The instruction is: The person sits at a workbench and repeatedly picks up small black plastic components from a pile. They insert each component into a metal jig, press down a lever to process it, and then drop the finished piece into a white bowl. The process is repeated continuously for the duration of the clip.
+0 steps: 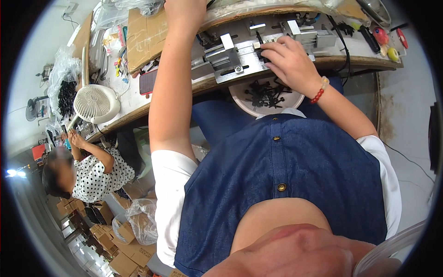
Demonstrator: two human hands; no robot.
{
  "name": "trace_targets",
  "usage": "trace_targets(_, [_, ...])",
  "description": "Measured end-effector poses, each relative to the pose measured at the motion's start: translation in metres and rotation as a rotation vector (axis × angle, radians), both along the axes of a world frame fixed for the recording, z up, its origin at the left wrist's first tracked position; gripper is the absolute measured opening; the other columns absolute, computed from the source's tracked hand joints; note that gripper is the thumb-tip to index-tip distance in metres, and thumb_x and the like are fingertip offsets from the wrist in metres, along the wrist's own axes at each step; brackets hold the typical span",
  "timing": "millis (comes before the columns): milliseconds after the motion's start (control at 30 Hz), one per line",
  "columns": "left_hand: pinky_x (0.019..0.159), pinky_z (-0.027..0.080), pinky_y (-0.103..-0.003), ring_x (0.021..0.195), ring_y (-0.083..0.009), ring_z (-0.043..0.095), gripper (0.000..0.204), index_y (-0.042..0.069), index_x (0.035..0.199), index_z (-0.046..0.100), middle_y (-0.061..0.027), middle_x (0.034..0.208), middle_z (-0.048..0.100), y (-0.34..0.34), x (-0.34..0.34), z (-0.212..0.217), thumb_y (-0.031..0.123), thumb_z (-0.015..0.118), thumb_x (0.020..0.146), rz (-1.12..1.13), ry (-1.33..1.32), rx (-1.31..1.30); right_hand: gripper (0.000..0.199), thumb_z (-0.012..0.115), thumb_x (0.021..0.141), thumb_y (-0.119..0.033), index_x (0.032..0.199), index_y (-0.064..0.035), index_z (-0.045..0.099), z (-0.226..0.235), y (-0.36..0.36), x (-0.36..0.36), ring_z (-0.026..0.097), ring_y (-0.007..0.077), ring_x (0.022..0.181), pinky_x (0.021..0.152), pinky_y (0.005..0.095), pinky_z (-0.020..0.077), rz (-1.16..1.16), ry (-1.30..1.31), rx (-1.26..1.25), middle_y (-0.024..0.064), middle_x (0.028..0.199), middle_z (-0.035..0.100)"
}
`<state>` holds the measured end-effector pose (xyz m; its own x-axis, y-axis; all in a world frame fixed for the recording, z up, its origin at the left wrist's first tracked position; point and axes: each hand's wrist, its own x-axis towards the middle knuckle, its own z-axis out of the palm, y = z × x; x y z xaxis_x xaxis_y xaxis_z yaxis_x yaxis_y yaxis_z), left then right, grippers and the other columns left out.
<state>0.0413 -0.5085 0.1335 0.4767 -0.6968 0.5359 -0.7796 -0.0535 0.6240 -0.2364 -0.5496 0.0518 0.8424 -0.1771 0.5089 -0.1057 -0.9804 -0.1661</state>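
Observation:
My right hand (291,63), with a red bead bracelet at the wrist, rests over the middle of a silver metal jig (244,57). Its fingers are stretched and somewhat apart, the tips touching the small slotted block there. A thin black piece (260,38) stands up by the fingertips; I cannot make out its kind. My left hand (185,10) reaches past the jig's left side to the far edge of the picture, over the bench. Its fingers are cut off by that edge, so what they hold is hidden.
Below the bench edge, a white basin (244,102) holds several black parts (267,92). Cardboard (146,39), a phone (147,82) and a white fan (97,103) lie to the left. Black cables (342,39) hang at the right. A co-worker (99,175) sits at far left.

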Motion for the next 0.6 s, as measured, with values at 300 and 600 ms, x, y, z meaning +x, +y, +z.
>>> trace_targets(300, [0.063,0.048,-0.022,0.067,-0.0047,0.059,0.031,0.006,0.12,0.076,-0.0012,0.084,0.076,0.058,-0.068,-0.013,0.011,0.08,0.09,-0.124,0.344,-0.042,0.02,0.071,0.088,-0.019,0.099,-0.0028,0.071,0.065,-0.102,0.057,0.064,0.0376,0.1,0.089,0.0475,0.0509,-0.218,-0.179,0.051,0.0142,0.1,0.067])
trace_targets(600, [0.065,0.057,-0.032,0.068,-0.0201,0.068,0.022,0.011,0.107,0.079,-0.0065,0.098,0.07,0.091,-0.144,-0.105,0.014,0.082,0.086,-0.173,0.086,-0.024,0.023,0.071,0.089,-0.02,0.099,0.0006,0.069,0.091,-0.115,0.069,0.068,0.0345,0.085,0.078,0.0437,0.054,-0.169,0.025,0.303,0.0186,0.089,0.07])
